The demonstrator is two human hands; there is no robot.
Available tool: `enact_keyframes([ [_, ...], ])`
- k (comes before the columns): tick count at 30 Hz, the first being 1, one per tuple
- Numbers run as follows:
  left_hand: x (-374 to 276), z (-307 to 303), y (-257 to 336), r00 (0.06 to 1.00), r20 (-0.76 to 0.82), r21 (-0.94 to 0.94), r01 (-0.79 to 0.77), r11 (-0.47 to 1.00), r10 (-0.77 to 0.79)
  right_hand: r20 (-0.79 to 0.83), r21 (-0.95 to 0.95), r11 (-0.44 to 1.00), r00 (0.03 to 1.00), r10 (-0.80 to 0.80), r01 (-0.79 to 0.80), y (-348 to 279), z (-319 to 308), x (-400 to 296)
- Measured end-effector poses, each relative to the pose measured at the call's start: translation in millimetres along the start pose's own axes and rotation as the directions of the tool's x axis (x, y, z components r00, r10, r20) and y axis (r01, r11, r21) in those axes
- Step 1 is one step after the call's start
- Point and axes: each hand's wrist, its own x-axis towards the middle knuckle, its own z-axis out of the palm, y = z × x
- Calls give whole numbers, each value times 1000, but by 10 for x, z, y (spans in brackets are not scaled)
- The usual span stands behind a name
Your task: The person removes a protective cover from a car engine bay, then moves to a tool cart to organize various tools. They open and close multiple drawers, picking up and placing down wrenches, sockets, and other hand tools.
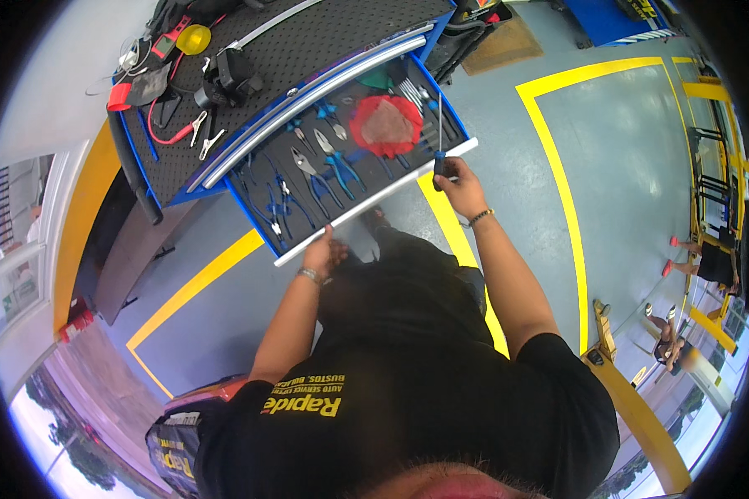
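My right hand holds a screwdriver by its dark handle, the long shaft pointing away over the right end of an open tool drawer. My left hand is at the white front edge of the drawer, thumb on the edge; whether the fingers grip it cannot be told. Inside the drawer lie slip-joint pliers, blue-handled combination pliers, several smaller pliers and cutters, and a red-rimmed round item that covers part of other tools.
The pegboard-like top of the blue tool cabinet carries a black device, a yellow round object, a red meter and clip leads. Yellow lines mark the floor. A person and another person are far off at the right.
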Motion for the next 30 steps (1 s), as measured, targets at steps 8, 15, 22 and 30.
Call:
enact_keyframes([
  [8, -3, 202, -523, 994, 96, 739, -104, 666, 49, -266, -101, 988, 954, -139, 116, 836, 36, 318],
  [15, 273, 228, -1017, 950, -25, 424, -271, 864, 310, -338, 288, 941, 938, -75, 179, 621, -44, -321],
  [22, 231, 635, 237, 971, -145, -840, -222, 495, 190, -333, 321, 928, 940, -76, 188, 302, -205, -523],
  [30, 1018, 222, 1439, 877, -334, -836, -445, 322, 346, -344, 277, 954, 939, -11, 113, 486, -442, -1013],
])
